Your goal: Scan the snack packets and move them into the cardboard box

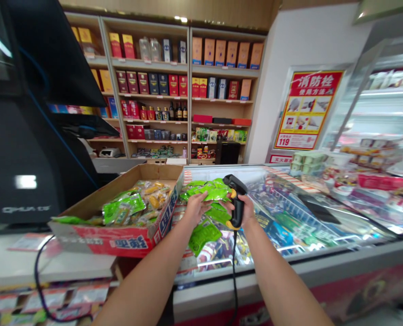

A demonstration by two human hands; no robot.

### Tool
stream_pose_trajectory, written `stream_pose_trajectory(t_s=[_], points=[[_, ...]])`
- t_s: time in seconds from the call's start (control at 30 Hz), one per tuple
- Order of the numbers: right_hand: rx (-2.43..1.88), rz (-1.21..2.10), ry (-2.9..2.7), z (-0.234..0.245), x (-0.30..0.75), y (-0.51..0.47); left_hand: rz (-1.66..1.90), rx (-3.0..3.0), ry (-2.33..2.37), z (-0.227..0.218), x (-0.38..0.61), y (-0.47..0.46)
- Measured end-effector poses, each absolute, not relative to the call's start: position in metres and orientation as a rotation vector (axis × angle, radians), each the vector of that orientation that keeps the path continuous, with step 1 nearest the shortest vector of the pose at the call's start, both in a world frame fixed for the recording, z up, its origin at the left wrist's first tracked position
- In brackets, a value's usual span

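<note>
My left hand (195,207) is closed on a bunch of green snack packets (211,192), held above the glass lid of a chest freezer (310,213). More green packets (204,234) hang below the hand. My right hand (245,209) grips a black and yellow barcode scanner (236,199), its head pointing at the packets. The scanner's black cable (234,271) drops straight down between my forearms.
An open cardboard box (119,235) with green and yellow snack packets sits on the counter to the left, beside a black checkout terminal (27,149). Wooden shelves (187,90) of boxed goods line the back wall. A refrigerated display (378,136) stands at right.
</note>
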State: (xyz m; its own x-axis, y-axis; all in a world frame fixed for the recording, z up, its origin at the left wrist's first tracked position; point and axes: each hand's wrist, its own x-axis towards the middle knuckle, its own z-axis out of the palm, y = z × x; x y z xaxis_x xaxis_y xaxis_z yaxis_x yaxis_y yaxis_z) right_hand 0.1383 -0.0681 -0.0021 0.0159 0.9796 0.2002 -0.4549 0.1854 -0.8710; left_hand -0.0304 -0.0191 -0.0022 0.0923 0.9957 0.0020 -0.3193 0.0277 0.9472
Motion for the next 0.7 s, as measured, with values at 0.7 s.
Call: stream_pose_trajectory(t_s=[0.7], points=[[-0.979, 1.073, -1.198, 0.006, 0.123, -0.074, 1.844, 1.094, 1.102, -0.018, -0.043, 0.004]])
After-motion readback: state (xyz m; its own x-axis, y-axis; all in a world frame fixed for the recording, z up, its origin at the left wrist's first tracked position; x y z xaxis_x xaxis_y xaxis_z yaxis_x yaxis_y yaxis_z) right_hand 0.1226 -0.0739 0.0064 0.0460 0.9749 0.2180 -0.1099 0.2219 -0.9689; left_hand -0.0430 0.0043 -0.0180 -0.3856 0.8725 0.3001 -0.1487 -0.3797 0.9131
